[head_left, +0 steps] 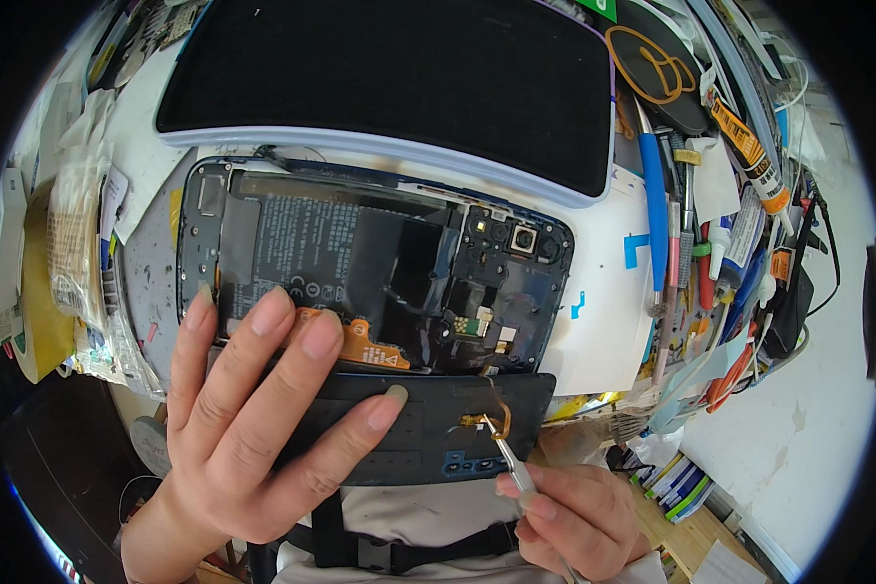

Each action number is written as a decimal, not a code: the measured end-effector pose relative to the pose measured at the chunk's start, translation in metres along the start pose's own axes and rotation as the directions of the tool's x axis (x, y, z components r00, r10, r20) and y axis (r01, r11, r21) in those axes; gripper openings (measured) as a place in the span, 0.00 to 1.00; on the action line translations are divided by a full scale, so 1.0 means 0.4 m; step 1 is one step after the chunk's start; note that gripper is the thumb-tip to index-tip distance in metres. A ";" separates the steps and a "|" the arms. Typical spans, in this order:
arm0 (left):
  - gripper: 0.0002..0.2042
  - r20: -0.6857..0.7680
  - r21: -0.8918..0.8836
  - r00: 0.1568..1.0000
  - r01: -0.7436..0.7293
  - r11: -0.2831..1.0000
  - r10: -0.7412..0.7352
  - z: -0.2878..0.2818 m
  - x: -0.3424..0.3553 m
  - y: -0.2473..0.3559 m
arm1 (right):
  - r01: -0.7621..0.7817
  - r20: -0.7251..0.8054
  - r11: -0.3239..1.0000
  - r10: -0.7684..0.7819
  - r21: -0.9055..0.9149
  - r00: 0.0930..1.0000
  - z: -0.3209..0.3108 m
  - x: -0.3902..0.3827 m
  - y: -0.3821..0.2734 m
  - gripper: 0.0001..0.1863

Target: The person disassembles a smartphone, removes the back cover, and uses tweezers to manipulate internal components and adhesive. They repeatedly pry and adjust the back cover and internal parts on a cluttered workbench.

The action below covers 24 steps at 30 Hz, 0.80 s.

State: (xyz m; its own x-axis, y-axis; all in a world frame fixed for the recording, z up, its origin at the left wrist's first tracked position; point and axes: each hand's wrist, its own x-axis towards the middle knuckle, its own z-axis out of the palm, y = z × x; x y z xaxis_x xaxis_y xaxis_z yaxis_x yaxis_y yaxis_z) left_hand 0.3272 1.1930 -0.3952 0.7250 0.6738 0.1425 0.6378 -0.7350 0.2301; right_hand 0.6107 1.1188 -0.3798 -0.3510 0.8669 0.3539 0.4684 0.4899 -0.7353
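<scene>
"The dismantled phone (428, 258), where is it?"

"In the middle of the scene, inner parts facing up, with its camera module (524, 238) at the far right. A dark back cover (428, 443) sits along its near edge, and an orange ribbon cable (503, 420) loops over the right part of that cover."

"What is the left hand (248, 438) doing?"

"It lies palm down with the fingers nearly straight and spread a little apart, across the near left part of the phone and the cover, rather than curled around either."

"And the right hand (584, 521)?"

"Its fingers are pinched together on silver tweezers (517, 474). The tips reach the ribbon cable; I can't tell whether they clasp it."

"What stands around them?"

"Just beyond the phone, a black-screened device (389, 83) in a pale lilac case. On the right, a white sheet (603, 341), a blue-handled tool (654, 195) and an orange tube (745, 141). On the left, clear plastic bags (78, 229)."
</scene>
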 end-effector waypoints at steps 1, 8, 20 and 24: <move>0.28 0.004 0.001 1.000 0.000 1.000 0.000 -0.001 0.000 0.000 | -0.002 0.003 1.000 0.002 -0.002 1.000 -0.001 0.000 -0.002 0.18; 0.27 -0.002 0.017 1.000 -0.008 1.000 0.008 0.000 0.001 -0.001 | 0.004 0.006 1.000 -0.004 -0.030 1.000 0.004 -0.007 0.004 0.19; 0.26 -0.005 0.001 1.000 -0.004 1.000 0.004 -0.002 0.004 -0.001 | 0.210 -0.025 0.967 -0.216 -0.143 0.976 0.026 0.004 0.044 0.15; 0.25 0.001 -0.010 1.000 -0.002 1.000 0.002 -0.007 0.007 -0.001 | 0.220 -0.023 0.967 -0.225 -0.126 0.974 0.032 -0.003 0.046 0.13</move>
State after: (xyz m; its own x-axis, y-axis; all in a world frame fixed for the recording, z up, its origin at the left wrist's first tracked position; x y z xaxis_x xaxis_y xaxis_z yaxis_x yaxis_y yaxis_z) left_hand 0.3283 1.1953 -0.3921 0.7263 0.6725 0.1423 0.6341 -0.7354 0.2391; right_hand 0.6096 1.1257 -0.4011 -0.4287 0.7365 0.5232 0.4776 0.6764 -0.5608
